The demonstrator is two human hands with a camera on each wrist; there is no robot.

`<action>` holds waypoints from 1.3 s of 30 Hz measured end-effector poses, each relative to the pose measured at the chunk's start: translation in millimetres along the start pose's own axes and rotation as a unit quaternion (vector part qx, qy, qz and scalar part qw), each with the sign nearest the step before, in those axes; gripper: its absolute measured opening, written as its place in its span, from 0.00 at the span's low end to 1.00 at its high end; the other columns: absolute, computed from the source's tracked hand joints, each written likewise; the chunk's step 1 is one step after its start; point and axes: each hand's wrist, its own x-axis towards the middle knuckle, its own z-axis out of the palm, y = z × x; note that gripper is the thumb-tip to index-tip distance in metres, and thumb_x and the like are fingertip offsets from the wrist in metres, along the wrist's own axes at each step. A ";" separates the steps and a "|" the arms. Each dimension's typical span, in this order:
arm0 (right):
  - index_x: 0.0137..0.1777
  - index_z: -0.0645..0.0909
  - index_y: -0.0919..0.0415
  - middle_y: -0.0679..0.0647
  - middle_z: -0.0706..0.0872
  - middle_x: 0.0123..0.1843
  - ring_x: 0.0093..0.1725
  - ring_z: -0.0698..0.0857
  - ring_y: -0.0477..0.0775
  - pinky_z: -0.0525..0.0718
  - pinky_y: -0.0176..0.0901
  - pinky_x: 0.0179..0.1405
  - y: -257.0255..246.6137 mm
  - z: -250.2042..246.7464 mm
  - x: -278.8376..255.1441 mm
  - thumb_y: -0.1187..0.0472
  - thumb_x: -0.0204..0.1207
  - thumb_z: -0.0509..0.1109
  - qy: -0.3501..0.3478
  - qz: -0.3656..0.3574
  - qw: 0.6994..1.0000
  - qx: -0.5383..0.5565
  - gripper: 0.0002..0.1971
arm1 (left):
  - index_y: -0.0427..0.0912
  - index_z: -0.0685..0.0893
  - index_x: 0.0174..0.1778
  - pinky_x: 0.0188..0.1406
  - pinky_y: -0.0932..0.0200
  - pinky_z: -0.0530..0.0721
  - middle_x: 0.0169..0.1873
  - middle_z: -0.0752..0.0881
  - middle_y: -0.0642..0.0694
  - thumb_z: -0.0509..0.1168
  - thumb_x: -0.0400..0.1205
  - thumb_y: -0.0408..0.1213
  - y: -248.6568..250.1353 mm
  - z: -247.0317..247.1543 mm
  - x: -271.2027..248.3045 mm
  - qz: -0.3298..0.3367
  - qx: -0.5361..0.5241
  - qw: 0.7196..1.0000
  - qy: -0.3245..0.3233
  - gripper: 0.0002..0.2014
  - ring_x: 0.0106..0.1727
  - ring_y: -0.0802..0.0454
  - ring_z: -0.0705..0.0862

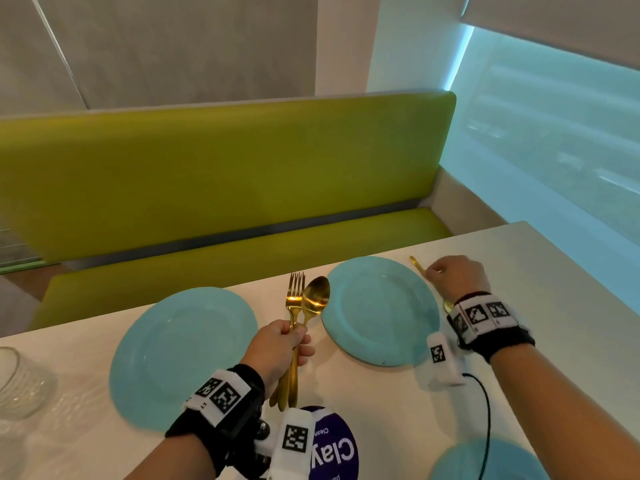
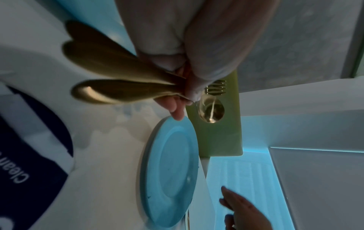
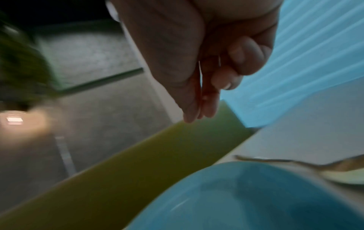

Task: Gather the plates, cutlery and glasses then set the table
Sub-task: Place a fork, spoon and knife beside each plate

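Between two blue plates [image 1: 381, 310], left hand [image 1: 277, 348] gripping gold cutlery [image 1: 304, 306], right hand [image 1: 457, 277] over a spoon [image 1: 417, 265], grip unclear.

Blk wristbands [image 1: 239, 403] — white tags w/ square codes.

3 views: 1 head camera, 2 wrist cameras
The head view looked forward and down across the table [image 1: 398, 403] toward the green bench [image 1: 221, 174]. Both wrist views sat close under the hands, facing along the fingers, and shared the right blue plate [image 2: 173, 172].
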 end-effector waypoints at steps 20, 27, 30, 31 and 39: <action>0.62 0.84 0.54 0.52 0.81 0.63 0.63 0.78 0.53 0.78 0.47 0.51 -134.9 39.9 -132.9 0.58 0.82 0.61 -0.166 -0.474 0.853 -0.140 0.14 | 0.39 0.77 0.36 0.18 0.71 0.78 0.27 0.85 0.46 0.73 0.72 0.28 -14.7 -33.8 -31.4 0.023 0.188 0.982 -0.006 0.10 0.21 0.58 0.82; 0.59 0.84 0.59 0.55 0.82 0.57 0.57 0.81 0.58 0.72 0.45 0.40 -143.6 39.9 -133.9 0.63 0.81 0.59 -0.167 -0.486 0.823 -0.242 0.13 | 0.42 0.75 0.30 0.20 0.68 0.78 0.27 0.82 0.47 0.73 0.73 0.28 -22.9 -49.4 -31.6 0.032 0.277 0.960 -0.027 0.13 0.23 0.56 0.81; 0.60 0.84 0.58 0.55 0.83 0.58 0.58 0.83 0.59 0.78 0.47 0.45 -139.9 32.0 -116.4 0.63 0.82 0.59 -0.129 -0.406 0.875 -0.229 0.14 | 0.43 0.75 0.32 0.25 0.65 0.79 0.28 0.83 0.47 0.70 0.75 0.28 -25.4 -67.2 -30.1 0.034 0.285 0.958 0.015 0.11 0.24 0.55 0.80; 0.59 0.85 0.56 0.54 0.84 0.58 0.58 0.83 0.59 0.80 0.47 0.48 -137.8 29.9 -108.5 0.61 0.82 0.61 -0.120 -0.361 0.900 -0.212 0.13 | 0.43 0.75 0.32 0.27 0.64 0.79 0.27 0.83 0.47 0.69 0.75 0.28 -25.3 -74.1 -29.2 0.041 0.284 0.957 0.039 0.10 0.24 0.55 0.79; 0.49 0.84 0.65 0.55 0.87 0.48 0.46 0.84 0.53 0.80 0.38 0.42 -143.5 89.1 -80.0 0.58 0.78 0.66 -0.198 -0.123 0.965 -0.123 0.11 | 0.40 0.76 0.33 0.25 0.65 0.77 0.30 0.82 0.44 0.70 0.76 0.27 -13.4 -107.4 -25.8 0.067 0.202 0.969 0.129 0.10 0.27 0.53 0.82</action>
